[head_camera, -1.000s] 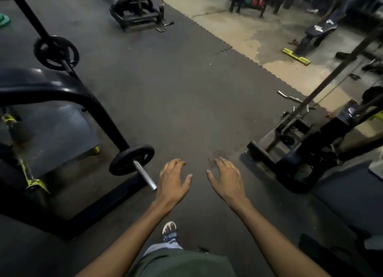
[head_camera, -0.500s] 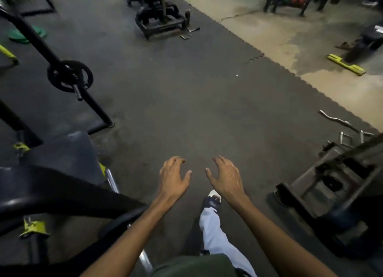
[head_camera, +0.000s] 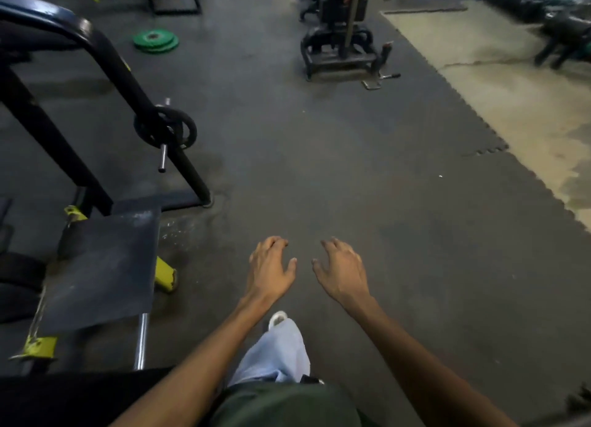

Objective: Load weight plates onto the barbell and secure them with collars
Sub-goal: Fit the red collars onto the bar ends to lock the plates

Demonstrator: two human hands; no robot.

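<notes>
Both hands hang out in front over the dark rubber floor [head_camera: 319, 177], palms down. The left hand [head_camera: 270, 271] and the right hand [head_camera: 343, 271] each have loosely curled fingers, hold nothing and touch nothing, a small gap between them. A black weight plate [head_camera: 166, 129] sits on a steel peg [head_camera: 163, 158] of the black rack [head_camera: 96, 49] to the left. Green plates [head_camera: 155, 41] lie stacked on the floor farther off.

Both my forearms reach forward, palms down. My left hand [head_camera: 270, 271] hangs with its fingers loosely curled and holds nothing. My right hand [head_camera: 343, 271] sits just beside it, apart, thumbs facing, fingers likewise relaxed and empty.
</notes>
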